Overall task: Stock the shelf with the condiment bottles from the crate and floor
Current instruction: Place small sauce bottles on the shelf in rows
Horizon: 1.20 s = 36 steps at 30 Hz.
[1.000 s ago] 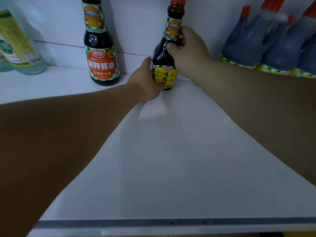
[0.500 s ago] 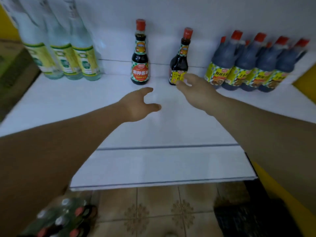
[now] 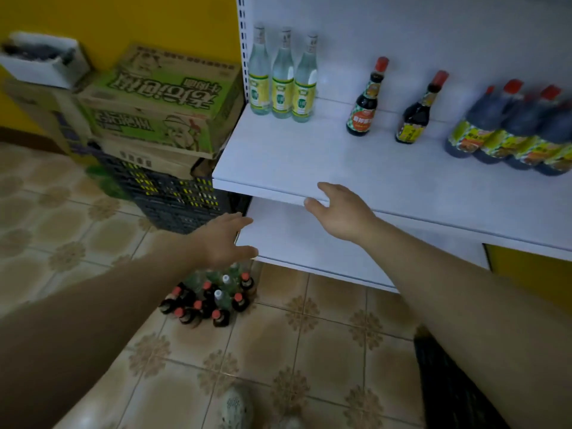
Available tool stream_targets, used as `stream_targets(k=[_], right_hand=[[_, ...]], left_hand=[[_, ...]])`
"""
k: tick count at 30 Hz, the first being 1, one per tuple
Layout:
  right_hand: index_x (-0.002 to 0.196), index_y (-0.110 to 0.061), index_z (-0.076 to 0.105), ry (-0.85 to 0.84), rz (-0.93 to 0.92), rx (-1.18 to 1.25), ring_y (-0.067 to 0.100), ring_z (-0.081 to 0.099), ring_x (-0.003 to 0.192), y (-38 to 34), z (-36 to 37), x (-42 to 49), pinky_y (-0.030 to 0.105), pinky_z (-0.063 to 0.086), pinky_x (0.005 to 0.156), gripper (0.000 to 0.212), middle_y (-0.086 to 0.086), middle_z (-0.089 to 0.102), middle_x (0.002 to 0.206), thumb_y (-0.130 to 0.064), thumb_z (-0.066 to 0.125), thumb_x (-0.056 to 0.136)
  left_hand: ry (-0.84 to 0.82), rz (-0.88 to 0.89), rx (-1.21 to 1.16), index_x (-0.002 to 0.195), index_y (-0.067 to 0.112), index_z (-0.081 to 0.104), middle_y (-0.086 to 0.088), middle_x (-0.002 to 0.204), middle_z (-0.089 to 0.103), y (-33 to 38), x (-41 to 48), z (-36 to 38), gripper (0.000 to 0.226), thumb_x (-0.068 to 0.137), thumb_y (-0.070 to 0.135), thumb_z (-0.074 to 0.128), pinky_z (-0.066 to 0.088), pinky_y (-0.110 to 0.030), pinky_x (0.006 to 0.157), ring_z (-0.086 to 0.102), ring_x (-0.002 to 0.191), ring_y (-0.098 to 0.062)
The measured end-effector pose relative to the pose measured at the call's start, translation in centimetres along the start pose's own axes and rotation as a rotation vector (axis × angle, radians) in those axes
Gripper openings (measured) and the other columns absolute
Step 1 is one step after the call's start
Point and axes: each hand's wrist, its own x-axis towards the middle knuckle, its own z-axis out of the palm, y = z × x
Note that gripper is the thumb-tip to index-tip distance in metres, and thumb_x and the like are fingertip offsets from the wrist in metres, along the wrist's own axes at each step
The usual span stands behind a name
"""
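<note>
Left grip [image 3: 227,239] and right grip [image 3: 340,212] hover empty by shelf [image 3: 278,156] edge.

green printed carton [image 3: 161,97] atop plain cardboard box [image 3: 148,156] | white open box [image 3: 40,69], contents blurred, perhaps bottles | yellow wall [image 3: 154,20] | pale shoe [image 3: 236,407]

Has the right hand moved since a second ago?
Yes. The right hand left the yellow-labelled bottle at the back and drew toward the front shelf edge.
</note>
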Motion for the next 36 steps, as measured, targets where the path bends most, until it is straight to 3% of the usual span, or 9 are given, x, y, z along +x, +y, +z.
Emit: stream_targets(k=[4, 12, 22, 26, 29, 31, 36], right_hand=[[0.151, -0.018, 0.022, -0.113, -0.067, 0.004, 0.021, 0.018, 0.145, -2.3, 3.6, -1.8, 0.033, 0.017, 0.117, 0.067, 0.003, 0.020, 0.159, -0.053, 0.039, 0.096], [0.152, -0.018, 0.020, -0.235, -0.065, 0.008, 0.022, 0.018, 0.145, -6.4, 12.6, -1.7, 0.036, 0.020, 0.117, 0.067, 0.003, 0.019, 0.159, -0.052, 0.039, 0.097], [0.151, -0.027, 0.023, -0.333, 0.100, 0.059, 0.024, 0.036, 0.137, -11.2, 31.4, 2.5, 0.036, 0.037, 0.107, 0.065, 0.000, 0.029, 0.156, -0.056, 0.040, 0.095], [0.150, -0.027, 0.026, -0.395, 0.157, 0.114, 0.024, 0.047, 0.127, -8.8, 39.2, 4.7, 0.037, 0.043, 0.100, 0.063, 0.002, 0.040, 0.148, -0.053, 0.043, 0.095], [0.145, -0.026, 0.035, -0.430, 0.152, 0.108, 0.023, 0.052, 0.120, -5.2, 45.4, 7.1, 0.034, 0.046, 0.093, 0.055, 0.000, 0.048, 0.139, -0.047, 0.047, 0.096], [0.145, -0.020, 0.035, -0.469, 0.171, 0.088, 0.025, 0.052, 0.119, -2.4, 49.5, 9.0, 0.037, 0.045, 0.096, 0.058, 0.004, 0.049, 0.138, -0.047, 0.049, 0.095], [0.141, -0.024, 0.038, -0.524, 0.172, 0.138, 0.022, 0.055, 0.112, 4.2, 59.5, 13.9, 0.037, 0.048, 0.091, 0.060, 0.003, 0.054, 0.132, -0.050, 0.055, 0.090]], left_hand=[[0.024, -0.121, -0.074, 0.149, 0.019, 0.023, -0.006, 0.155, 0.023, -3.0, -4.9, 2.9, 0.072, 0.090, 0.046, 0.055, 0.024, -0.032, 0.110, 0.025, 0.141, -0.023], [-0.056, -0.298, -0.211, 0.151, 0.023, 0.017, -0.003, 0.158, 0.018, -12.4, -8.3, 7.1, 0.076, 0.090, 0.043, 0.058, 0.030, -0.031, 0.107, 0.027, 0.141, -0.023], [-0.202, -0.176, -0.309, 0.150, 0.026, 0.018, -0.001, 0.156, 0.022, -27.8, -2.4, 14.4, 0.074, 0.090, 0.039, 0.060, 0.030, -0.025, 0.102, 0.030, 0.139, -0.022], [-0.263, -0.195, -0.339, 0.151, 0.026, 0.015, 0.001, 0.158, 0.018, -32.5, 2.4, 20.6, 0.079, 0.088, 0.043, 0.060, 0.026, -0.027, 0.108, 0.025, 0.142, -0.021], [-0.286, -0.247, -0.389, 0.151, 0.026, 0.016, -0.001, 0.158, 0.018, -35.5, 6.8, 27.1, 0.081, 0.087, 0.044, 0.062, 0.031, -0.032, 0.106, 0.031, 0.138, -0.025], [-0.284, -0.274, -0.429, 0.151, 0.027, 0.015, -0.001, 0.158, 0.017, -37.0, 10.1, 31.9, 0.082, 0.087, 0.043, 0.063, 0.033, -0.033, 0.105, 0.034, 0.137, -0.027], [-0.302, -0.310, -0.458, 0.152, 0.024, 0.011, 0.001, 0.159, 0.011, -40.1, 18.0, 43.1, 0.087, 0.086, 0.038, 0.065, 0.024, -0.029, 0.109, 0.020, 0.144, -0.021]])
